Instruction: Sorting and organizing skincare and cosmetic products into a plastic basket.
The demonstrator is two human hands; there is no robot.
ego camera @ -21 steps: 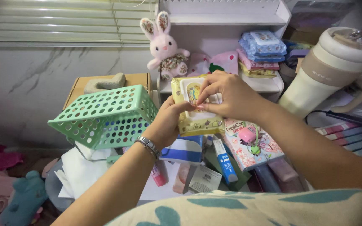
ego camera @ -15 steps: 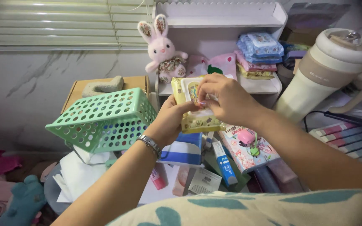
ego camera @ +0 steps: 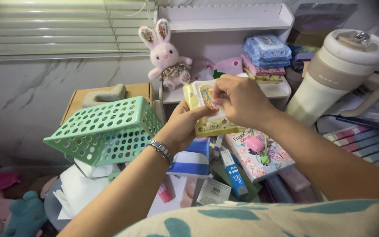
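while the left hand [ego camera: 181, 127] keeps a closed grip on the yellow wipes pack [ego camera: 207, 112] held above the cluttered counter [ego camera: 174, 193], right hand [ego camera: 237, 100] fingers pinch its lid flap; green basket [ego camera: 104, 130] just left.

- one view only, worn on the person's head, looking forward and down over their own forearms.
- it sits close to the two hands, raised mid-frame.
- it faces a white shelf [ego camera: 224, 22], marble wall and window blinds [ego camera: 58, 26] behind.
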